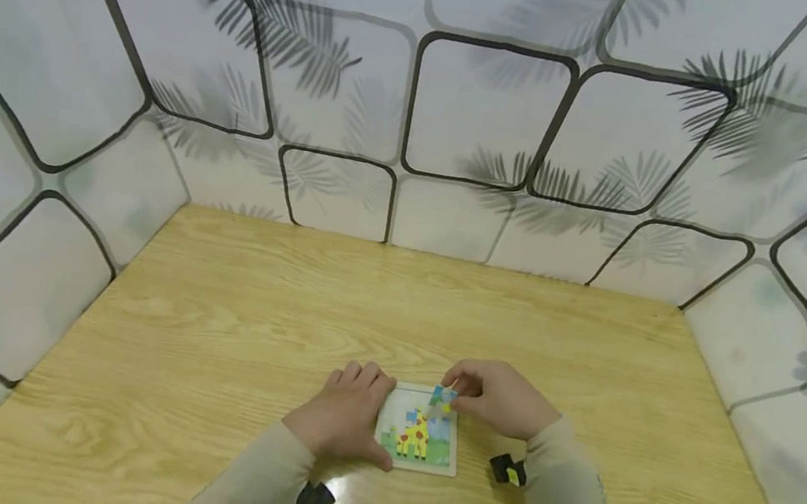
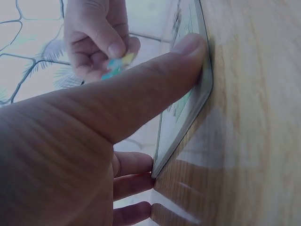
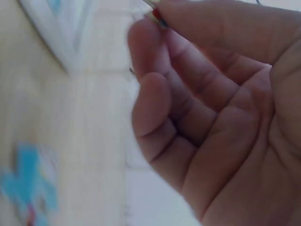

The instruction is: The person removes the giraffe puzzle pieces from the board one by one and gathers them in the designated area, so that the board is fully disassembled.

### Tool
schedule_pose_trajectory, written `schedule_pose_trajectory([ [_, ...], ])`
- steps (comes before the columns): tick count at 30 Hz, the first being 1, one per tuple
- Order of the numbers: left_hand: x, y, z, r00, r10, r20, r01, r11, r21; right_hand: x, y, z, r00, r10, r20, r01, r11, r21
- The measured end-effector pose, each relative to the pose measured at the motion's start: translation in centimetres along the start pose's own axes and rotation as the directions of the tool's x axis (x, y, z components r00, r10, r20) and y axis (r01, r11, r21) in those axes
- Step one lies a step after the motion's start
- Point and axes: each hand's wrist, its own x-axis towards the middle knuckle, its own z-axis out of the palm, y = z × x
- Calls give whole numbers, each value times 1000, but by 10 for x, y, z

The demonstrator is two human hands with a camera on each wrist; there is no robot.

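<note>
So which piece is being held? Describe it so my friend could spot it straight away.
On the wooden table, find the pale-framed giraffe puzzle. Above its far right corner, the right hand pinches a small blue, green and yellow piece. Unlike the pieces lying in the puzzle, this one is between fingertips.

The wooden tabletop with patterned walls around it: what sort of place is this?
Probably a screened-off tabletop activity area; the wider room is out of view. The wood-grain tabletop, patterned walls along its back and sides, and partly assembled giraffe puzzle suggest that.
</note>
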Motion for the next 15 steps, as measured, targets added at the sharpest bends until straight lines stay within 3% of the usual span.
schedule_pose_trajectory([
  [8, 0, 0, 0, 1000, 4, 4, -4, 1000, 7, -19, 23, -33, 990, 129, 52, -132, 989, 67],
  [15, -1, 0, 0, 1000, 0, 10, 0, 1000, -5, -27, 33, -36, 968, 196, 154, -204, 978, 35],
])
